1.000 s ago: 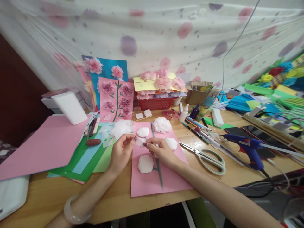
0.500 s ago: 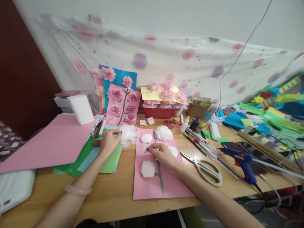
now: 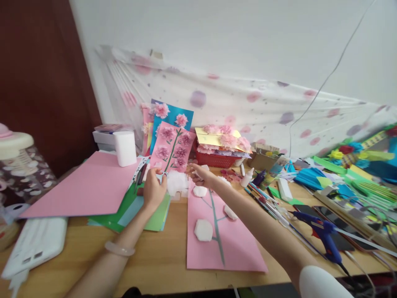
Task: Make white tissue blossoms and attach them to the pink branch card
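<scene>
My left hand [image 3: 155, 186] is raised over the green paper sheets, thumb and fingers pinched around something small and pale that I cannot make out. Fingers apart and apparently holding nothing, my right hand [image 3: 200, 174] hovers above the top of a pink sheet [image 3: 235, 248]. That sheet bears a painted green stem [image 3: 217, 231] and white paper pads [image 3: 203, 230]. My right forearm mostly hides a fluffy white paper flower [image 3: 225, 180]. Between the hands lies a pile of thin white paper [image 3: 177, 183].
Behind stand finished flower pictures [image 3: 172, 147] and a red basket [image 3: 214, 160]. A glue bottle [image 3: 247, 178], pens [image 3: 263, 198] and a blue glue gun [image 3: 322, 229] are at right. Pink card [image 3: 83, 186] and a white box [image 3: 124, 148] are at left.
The view has shifted, so the table sits lower and further right. My right hand has left the middle of the pink sheet for its top edge. The scissors no longer show.
</scene>
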{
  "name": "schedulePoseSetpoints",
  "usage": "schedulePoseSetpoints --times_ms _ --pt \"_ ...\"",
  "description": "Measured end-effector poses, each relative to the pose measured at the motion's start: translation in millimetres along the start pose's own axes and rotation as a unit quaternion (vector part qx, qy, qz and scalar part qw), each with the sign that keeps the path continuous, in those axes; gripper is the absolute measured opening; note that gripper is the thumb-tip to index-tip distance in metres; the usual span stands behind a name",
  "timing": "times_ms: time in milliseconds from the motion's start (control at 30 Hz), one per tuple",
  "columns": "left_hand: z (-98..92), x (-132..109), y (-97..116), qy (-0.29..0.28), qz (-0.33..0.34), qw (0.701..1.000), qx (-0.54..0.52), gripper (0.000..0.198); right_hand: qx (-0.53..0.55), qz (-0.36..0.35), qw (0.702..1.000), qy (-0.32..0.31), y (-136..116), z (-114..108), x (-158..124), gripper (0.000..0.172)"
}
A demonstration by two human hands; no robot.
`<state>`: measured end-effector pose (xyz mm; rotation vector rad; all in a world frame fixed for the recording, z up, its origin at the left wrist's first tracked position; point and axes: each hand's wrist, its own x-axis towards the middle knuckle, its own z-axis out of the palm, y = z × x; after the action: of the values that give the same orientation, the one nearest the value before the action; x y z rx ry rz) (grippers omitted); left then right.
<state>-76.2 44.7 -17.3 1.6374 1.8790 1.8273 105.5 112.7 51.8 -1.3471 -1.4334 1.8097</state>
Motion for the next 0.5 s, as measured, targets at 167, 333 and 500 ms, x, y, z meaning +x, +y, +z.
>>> schedulePoseSetpoints --times_ms 167,333,500 --pt "-1.0 -13 25 -0.052 0.045 0.997 -0.043 0.019 0.160 0.013 0.985 -0.059 11 -22 -42 0.040" --pt "9.1 -32 76 -0.213 0.189 0.955 -0.079 0.008 0.334 -0.027 0.938 -0.086 40 -27 -74 0.045" --pt "29.4 -51 99 -0.232 0.302 0.925 -0.004 0.029 0.434 -0.054 0.892 -0.116 76 -29 -83 0.028"
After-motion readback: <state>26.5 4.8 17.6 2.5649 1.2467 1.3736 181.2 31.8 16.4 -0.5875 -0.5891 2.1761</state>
